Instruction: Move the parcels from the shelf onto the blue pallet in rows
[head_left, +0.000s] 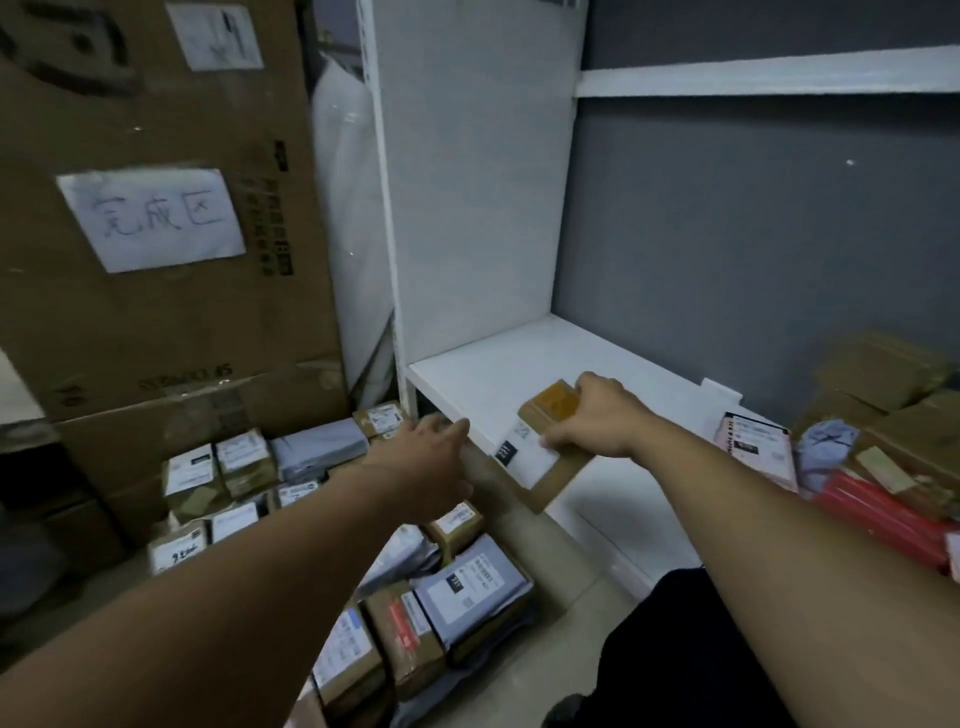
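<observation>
Standing at the far left is a stack of large cardboard boxes (156, 322) with a handwritten paper sign (150, 218) taped to the front. Low down before them, small labelled parcels (228, 467), brown boxes and grey mailer bags, lie side by side in rows that run toward the near edge of the view; I cannot make out what they rest on. Above those rows the left grip (426, 457) reaches forward on a bare arm, fingers loosely extended and holding nothing, its fingertips at the front left corner of the white shelf (498, 374). On that shelf board, at the front edge, lies a flat brown parcel (556, 473) with a white label, its near corner jutting out over the edge. The right grip (592, 415) comes down on it from above, fingers curled over its far end and clasping it. Further right on the same board lie a pink parcel (758, 447) and, nearer, a red package (883, 514), with a heap of brown cartons (883, 374) behind them against the grey wall (753, 234). A second white board (769, 75) runs across higher up.
</observation>
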